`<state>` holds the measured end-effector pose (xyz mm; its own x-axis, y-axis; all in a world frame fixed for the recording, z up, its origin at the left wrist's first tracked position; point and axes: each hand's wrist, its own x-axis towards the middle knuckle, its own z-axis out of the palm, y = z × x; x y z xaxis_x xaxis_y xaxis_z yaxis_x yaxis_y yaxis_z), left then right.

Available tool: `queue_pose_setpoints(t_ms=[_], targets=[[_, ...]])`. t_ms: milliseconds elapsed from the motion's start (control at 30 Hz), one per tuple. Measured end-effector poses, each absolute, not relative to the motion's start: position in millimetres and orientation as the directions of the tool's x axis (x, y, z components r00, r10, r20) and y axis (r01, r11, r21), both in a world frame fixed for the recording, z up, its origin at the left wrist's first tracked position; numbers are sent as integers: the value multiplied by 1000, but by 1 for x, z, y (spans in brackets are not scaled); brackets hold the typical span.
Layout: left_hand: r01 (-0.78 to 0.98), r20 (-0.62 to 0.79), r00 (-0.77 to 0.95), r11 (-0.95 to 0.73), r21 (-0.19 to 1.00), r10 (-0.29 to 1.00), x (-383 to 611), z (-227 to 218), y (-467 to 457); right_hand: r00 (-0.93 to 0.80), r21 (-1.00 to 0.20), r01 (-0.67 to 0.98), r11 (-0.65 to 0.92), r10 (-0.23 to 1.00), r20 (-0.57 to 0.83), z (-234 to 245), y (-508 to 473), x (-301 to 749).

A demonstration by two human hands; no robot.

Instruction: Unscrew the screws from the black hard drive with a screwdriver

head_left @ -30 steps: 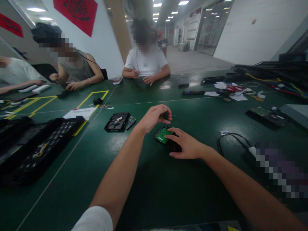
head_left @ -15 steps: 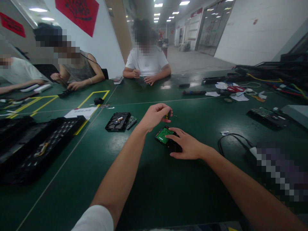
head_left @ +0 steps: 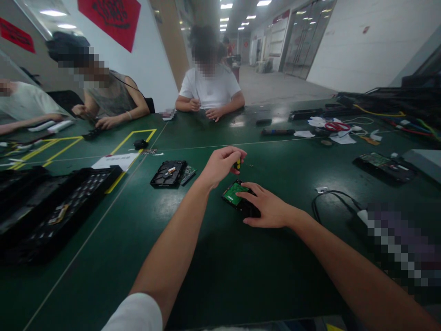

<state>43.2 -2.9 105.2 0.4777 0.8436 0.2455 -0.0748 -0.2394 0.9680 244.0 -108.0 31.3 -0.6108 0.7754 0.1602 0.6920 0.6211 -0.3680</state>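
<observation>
My left hand [head_left: 225, 165] is closed around the black and yellow handle of a screwdriver [head_left: 237, 165], held upright over the far edge of a hard drive [head_left: 234, 194]. Its tip is too small to make out. The drive lies on the green table with its green circuit board facing up. My right hand [head_left: 263, 205] grips the drive's near right part, with fingers across the top and the thumb at the near side, hiding much of its black casing. A few tiny screws [head_left: 251, 165] lie just beyond my left hand.
Left of my hands lie another hard drive [head_left: 168, 174] and a loose circuit board [head_left: 188, 174]. Black trays [head_left: 86, 197] fill the left side. A further drive [head_left: 384, 166], a cable [head_left: 330, 195] and tangled wires are at the right. Several people sit across the table [head_left: 193, 285].
The fingers of my left hand have shifted slightly on the screwdriver, and more of its yellow and black handle shows. My right hand and the hard drive stay in place.
</observation>
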Motion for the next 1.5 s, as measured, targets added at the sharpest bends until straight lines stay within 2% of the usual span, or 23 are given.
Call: queue_pose_setpoints(t_ms=[100, 233, 533, 733, 800, 1200, 1500], targets=[[-51, 267, 467, -276, 960, 843, 44, 104, -3, -612, -356, 699, 620, 777, 150, 31, -108, 244], [-50, 294, 534, -318, 947, 793, 46, 102, -5, -618, -349, 692, 631, 769, 164, 30, -107, 244], [-81, 292, 521, -294, 952, 802, 45, 100, -4, -613, -364, 695, 620, 775, 150, 28, -106, 244], [-195, 194, 594, -94, 976, 780, 43, 101, -2, -625, -356, 683, 637, 763, 166, 28, -106, 245], [-220, 194, 593, -74, 973, 782, 43, 101, -2, -624, -351, 687, 636, 764, 164, 28, -106, 244], [-101, 270, 443, -252, 962, 855, 45, 96, -1, -608, -369, 698, 613, 781, 146, 29, -107, 244], [-36, 263, 561, -295, 955, 785, 41, 103, -2, -615, -362, 688, 629, 770, 169, 29, -107, 244]])
